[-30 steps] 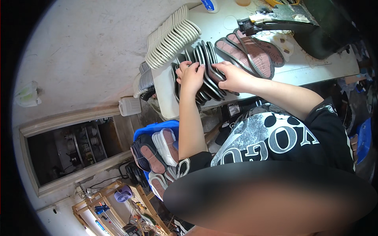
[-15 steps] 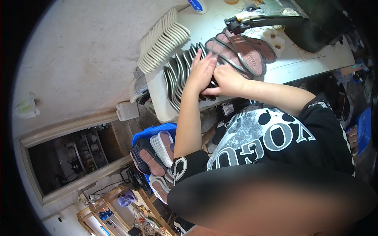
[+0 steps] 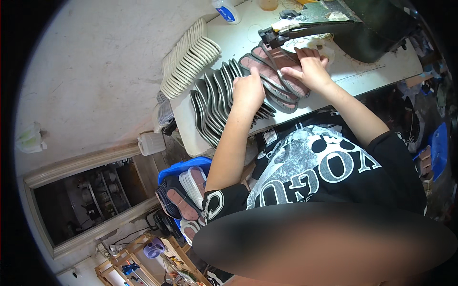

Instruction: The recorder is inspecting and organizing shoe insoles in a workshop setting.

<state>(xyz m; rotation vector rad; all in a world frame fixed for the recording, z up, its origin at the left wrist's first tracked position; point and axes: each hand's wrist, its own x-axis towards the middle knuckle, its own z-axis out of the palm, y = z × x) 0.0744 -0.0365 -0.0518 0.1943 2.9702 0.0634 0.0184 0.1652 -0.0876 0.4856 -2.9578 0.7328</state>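
On the white table, a row of dark grey shoe soles (image 3: 210,107) stands on edge, packed side by side. My left hand (image 3: 249,91) is closed against the right end of this row, thumb up, its fingers partly hidden behind the soles. Just to the right lies a loose pile of pink-faced soles with grey rims (image 3: 272,71), overlapping one another. Over the right side of that pile rests my right hand (image 3: 312,70), thumb and fingers apart, touching the upper soles.
Stacked cream soles (image 3: 191,59) stand at the left by the wall. A black machine arm (image 3: 310,31) reaches over the pile from the right. A white bottle with a blue label (image 3: 226,12) stands at the far edge. A blue crate (image 3: 183,167) holds more soles below left.
My hands were together at the right end of the grey row. The right hand has moved right onto the pink soles; the left stays by the row, its fingers now curled.
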